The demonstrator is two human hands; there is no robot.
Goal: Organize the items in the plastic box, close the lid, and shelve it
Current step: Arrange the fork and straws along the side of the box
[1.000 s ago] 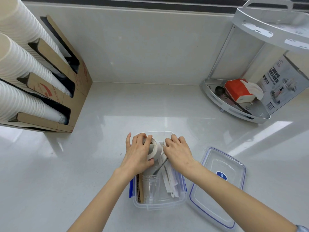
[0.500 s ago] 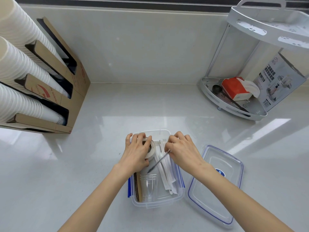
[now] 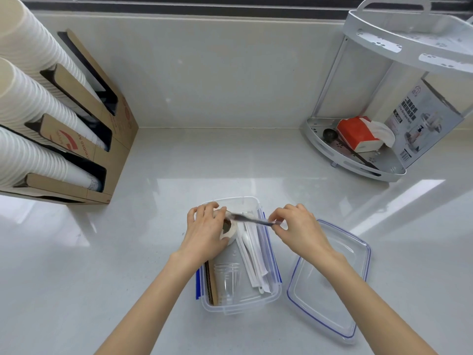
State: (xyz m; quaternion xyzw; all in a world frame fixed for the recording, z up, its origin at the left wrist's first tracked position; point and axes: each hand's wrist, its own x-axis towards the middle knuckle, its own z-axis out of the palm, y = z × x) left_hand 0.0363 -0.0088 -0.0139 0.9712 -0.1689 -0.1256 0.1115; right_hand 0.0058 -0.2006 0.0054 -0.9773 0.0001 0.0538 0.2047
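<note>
A clear plastic box (image 3: 256, 304) with blue clips stands open on the counter in front of me. Inside lie clear cups (image 3: 227, 280), white wrapped straws (image 3: 252, 254) and brown cardboard (image 3: 212, 285) along its left wall. My left hand (image 3: 207, 233) grips a white tape roll (image 3: 230, 230) at the box's far left corner. My right hand (image 3: 298, 228) pinches the end of a thin dark stick-like item (image 3: 252, 219), held level above the box toward the roll. The clear lid (image 3: 330, 283) with a blue rim lies on the counter right of the box.
A cardboard dispenser (image 3: 84, 139) with stacks of white paper cups stands at the left. A white two-tier corner shelf (image 3: 358, 165) at the back right holds a red tissue pack (image 3: 357, 133) and a dark scoop; a printed carton (image 3: 422, 124) leans beside it.
My right hand has lifted the thin dark item from pointing down into the box to level, and has moved right. My left hand stays on the tape roll.
</note>
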